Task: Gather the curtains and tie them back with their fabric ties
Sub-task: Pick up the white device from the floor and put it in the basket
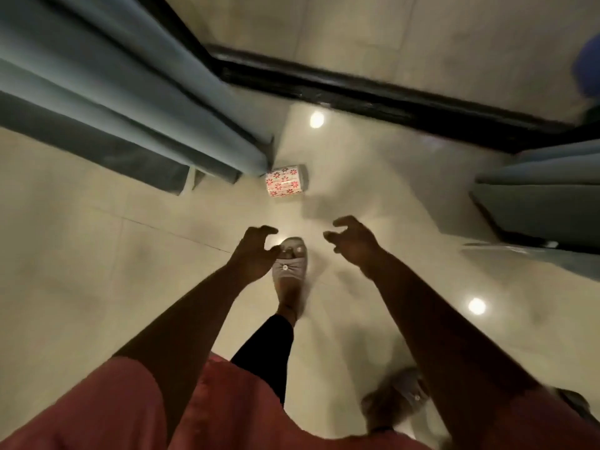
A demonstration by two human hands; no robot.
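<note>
Looking down past your red garment [107,414], you see both bare forearms reaching out over the pale tiled floor [81,241]. Your left hand [256,251] hangs with its fingers loosely curled and apart, holding nothing; your right hand [352,238] is the same, fingers hooked and slightly spread, gripping nothing. Between them, lower down, your forward foot in a grey slipper [290,264] is planted on the tiles, the leg above it in black. The other slipper [406,397] is a blur near your right arm.

Farther ahead, a small box with a red flower print [285,180] lies on the floor, just beside the hem of the left blue-grey curtain [107,92], which hangs in loose folds. The right curtain [545,196] hangs at the frame's right edge, well apart from both hands. A black door track [373,95] runs across the floor beyond them. You cannot make out any fabric tie.
</note>
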